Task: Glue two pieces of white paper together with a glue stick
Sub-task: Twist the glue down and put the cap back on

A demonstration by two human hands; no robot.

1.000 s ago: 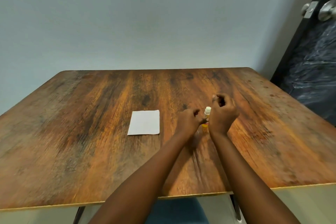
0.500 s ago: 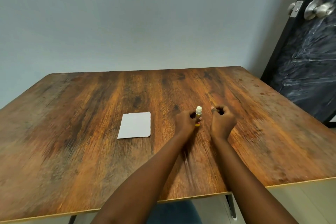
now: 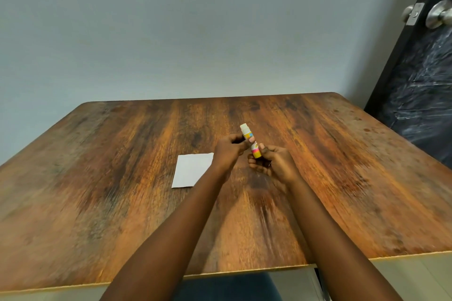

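Observation:
A small glue stick point(image 3: 250, 140) with a white cap end and a yellow and pink label is held tilted above the wooden table point(image 3: 122, 178). My left hand point(image 3: 228, 153) pinches its upper part near the white end. My right hand point(image 3: 274, 162) grips its pink lower end. White paper point(image 3: 192, 170) lies flat on the table just left of my left hand, its right edge partly hidden by that hand. I cannot tell whether it is one sheet or two stacked.
A plain grey wall point(image 3: 195, 32) stands behind the table's far edge. A dark door point(image 3: 420, 93) with a metal knob point(image 3: 437, 17) is at the right. The table's near edge point(image 3: 220, 273) runs under my forearms.
The glue stick has been lifted off the table and tilted. My right hand, apart from it half a second ago, now grips its lower end. The view has shifted so the paper sits nearer my hands.

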